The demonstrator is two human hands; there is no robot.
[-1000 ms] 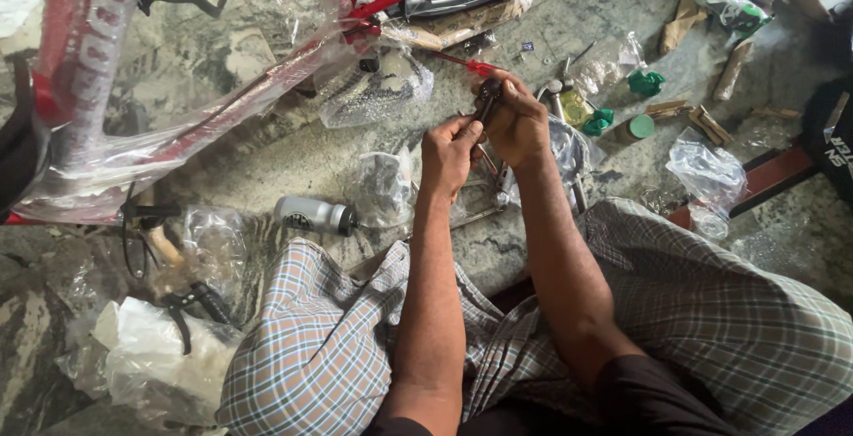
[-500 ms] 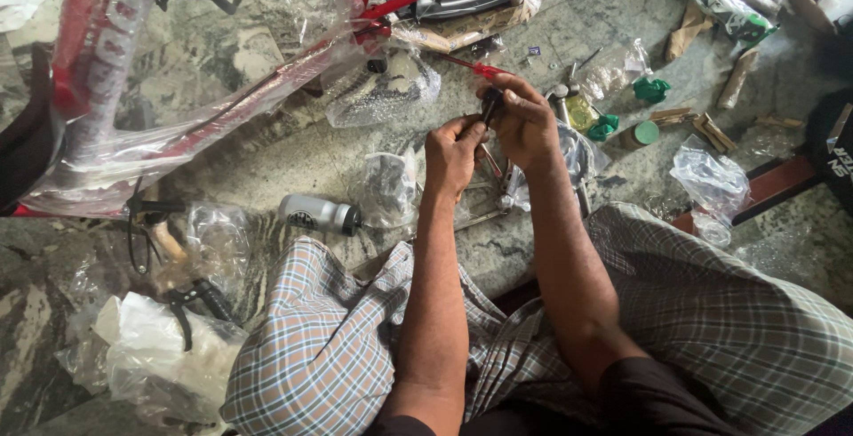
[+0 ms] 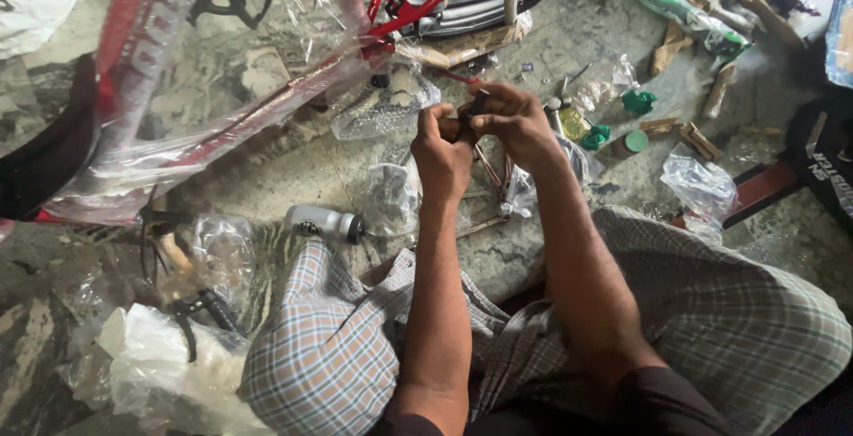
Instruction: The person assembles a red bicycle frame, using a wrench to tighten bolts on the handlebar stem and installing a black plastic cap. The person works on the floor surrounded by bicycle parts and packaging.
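A small dark metal part sits between both hands above the grey concrete floor. The left hand and right hand pinch it with closed fingers.

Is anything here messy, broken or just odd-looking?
Nothing looks broken. The floor is cluttered: crumpled clear bags, cardboard scraps and green caps lie scattered around both hands, which hold a small dark part.

Glossy clear plastic wrap covers the red metal frame.
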